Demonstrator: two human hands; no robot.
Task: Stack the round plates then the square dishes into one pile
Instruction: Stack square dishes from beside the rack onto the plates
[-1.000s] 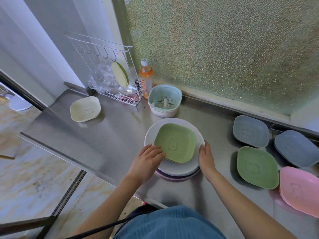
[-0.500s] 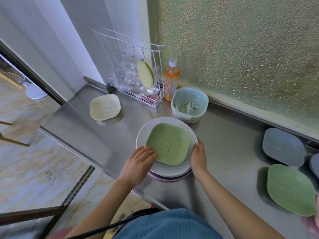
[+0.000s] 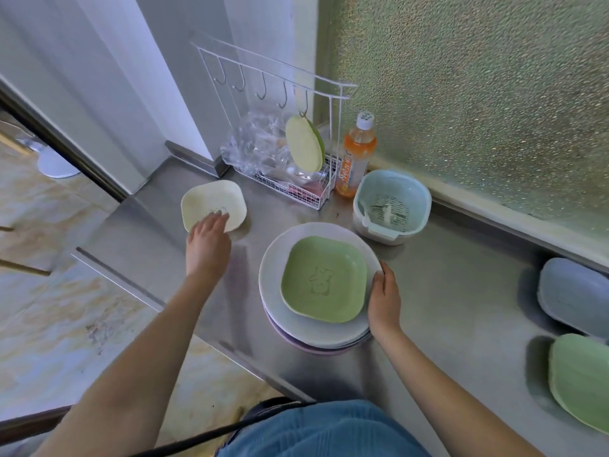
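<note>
A pile of round plates (image 3: pixel 273 311) stands on the steel counter, a white one on top and a pink one at the bottom. A green square dish (image 3: pixel 324 278) lies on the pile. My right hand (image 3: pixel 384 300) rests against the pile's right rim. My left hand (image 3: pixel 207 242) reaches to the far left, fingers spread, its fingertips on the near edge of a cream square dish (image 3: pixel 212 202). A grey square dish (image 3: pixel 575 296) and another green square dish (image 3: pixel 581 380) lie at the right edge.
Behind the pile stand a pale blue strainer basket (image 3: pixel 392 206), an orange drink bottle (image 3: pixel 357 156) and a white wire rack (image 3: pixel 286 140) with hooks, a hanging green pad and plastic bags. The counter's front edge (image 3: pixel 138 288) runs diagonally at the left, floor beyond.
My left hand left the pile's near-left rim and moved up-left to the cream dish. The view swung left, so the dishes at the right slid toward the frame's edge. Right hand stays on the pile.
</note>
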